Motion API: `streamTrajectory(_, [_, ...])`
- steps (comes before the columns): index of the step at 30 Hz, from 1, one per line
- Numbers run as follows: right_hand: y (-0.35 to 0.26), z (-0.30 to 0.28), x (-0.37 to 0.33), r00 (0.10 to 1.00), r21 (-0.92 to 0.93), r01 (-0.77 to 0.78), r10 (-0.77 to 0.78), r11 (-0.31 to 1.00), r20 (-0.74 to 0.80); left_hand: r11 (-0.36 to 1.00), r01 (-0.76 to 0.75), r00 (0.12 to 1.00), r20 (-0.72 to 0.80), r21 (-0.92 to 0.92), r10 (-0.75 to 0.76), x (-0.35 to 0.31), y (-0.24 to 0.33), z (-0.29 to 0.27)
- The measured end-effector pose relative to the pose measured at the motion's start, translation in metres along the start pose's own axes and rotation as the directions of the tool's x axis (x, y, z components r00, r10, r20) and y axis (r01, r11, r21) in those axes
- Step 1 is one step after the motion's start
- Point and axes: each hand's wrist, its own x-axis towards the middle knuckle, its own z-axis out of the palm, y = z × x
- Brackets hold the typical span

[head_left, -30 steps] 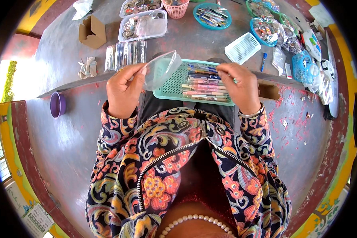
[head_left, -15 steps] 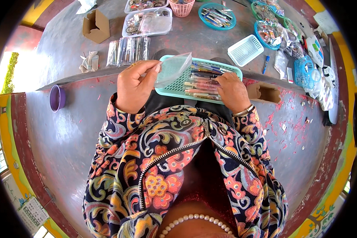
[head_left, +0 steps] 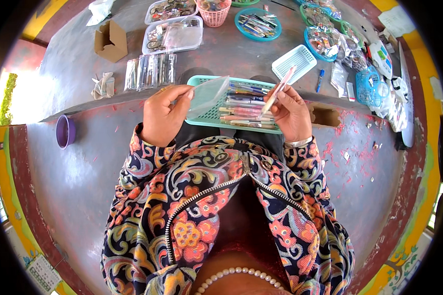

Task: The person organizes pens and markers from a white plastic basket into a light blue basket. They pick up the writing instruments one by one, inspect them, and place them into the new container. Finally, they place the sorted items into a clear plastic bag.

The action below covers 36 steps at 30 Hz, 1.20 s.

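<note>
My left hand (head_left: 165, 112) pinches the edge of a clear plastic bag (head_left: 210, 96), which slants over the left part of a mint-green perforated basket (head_left: 198, 113). In that basket lie several pens (head_left: 242, 104) side by side, in dark, pink and cream colours. Above the basket's right end, my right hand (head_left: 291, 114) grips a pale pink-and-white pen (head_left: 277, 92) between thumb and fingers, its upper end tilted away to the right. The bag looks see-through, with no pen visible in it.
Bagged pens (head_left: 150, 72) lie on the ledge beyond the basket, near a cardboard box (head_left: 110, 42). A white basket (head_left: 294, 64), a blue marker (head_left: 320, 80) and a blue round tray of pens (head_left: 258, 24) sit farther right. Below stand a purple bowl (head_left: 65, 132) and another cardboard box (head_left: 325, 115).
My right hand has lifted a pink-and-white pen out of the basket and turned upward with it. My left hand still holds the plastic bag. The whole view has shifted slightly.
</note>
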Motion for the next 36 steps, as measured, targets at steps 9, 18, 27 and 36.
streamTrajectory(9, [0.003, -0.010, 0.003, 0.999, 0.261, 0.029, -0.035, 0.965, 0.018, 1.000, 0.015, 1.000, 0.018, 0.018, -0.015, -0.002, -0.002, 0.002])
streamTrajectory(18, [-0.003, 0.009, -0.004, 0.988, 0.000, 0.155, -0.155, 0.988, -0.015, 0.997, -0.057, 0.997, 0.059, 0.054, 0.054, -0.003, -0.009, 0.002])
streamTrajectory(27, [-0.033, 0.091, -0.018, 0.795, -0.581, 0.606, -0.405, 0.543, 0.451, 0.990, -0.142, 0.986, 0.087, 0.008, 0.141, 0.006, 0.003, 0.011])
streamTrajectory(36, [-0.019, 0.118, -0.021, 0.833, -0.732, 0.546, -0.357, 0.408, 0.422, 0.998, -0.010, 0.994, 0.110, -0.056, 0.016, 0.005, -0.022, 0.009])
